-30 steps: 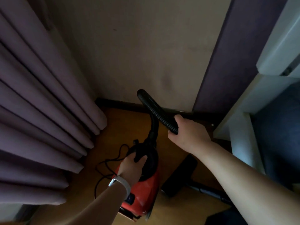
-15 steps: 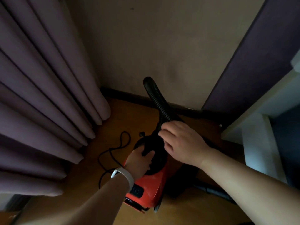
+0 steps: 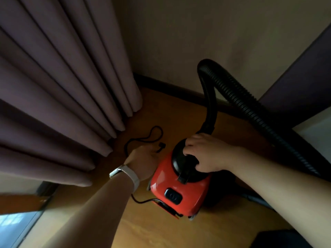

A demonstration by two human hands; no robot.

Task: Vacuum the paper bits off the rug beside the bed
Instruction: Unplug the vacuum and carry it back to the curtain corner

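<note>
A red canister vacuum (image 3: 179, 183) with a black domed top stands on the wooden floor. My right hand (image 3: 206, 153) grips the black top where the ribbed black hose (image 3: 250, 111) joins it. The hose arcs up and runs off to the right. My left hand (image 3: 143, 161), with a white wristband, is off the vacuum, its blurred fingers stretched toward the black plug (image 3: 162, 146) of the loose cord (image 3: 143, 138) on the floor. No rug or paper bits are in view.
Purple curtains (image 3: 62, 86) hang close on the left, down to the floor. A beige wall with a dark skirting board (image 3: 170, 86) stands behind. A dark headboard (image 3: 295, 97) and a white bed frame (image 3: 315, 133) are at the right. The vacuum's tube (image 3: 258, 200) lies behind the canister.
My right hand left the hose and took the vacuum's black top. My left hand let go of that top and moved left toward the plug. The view shifted closer.
</note>
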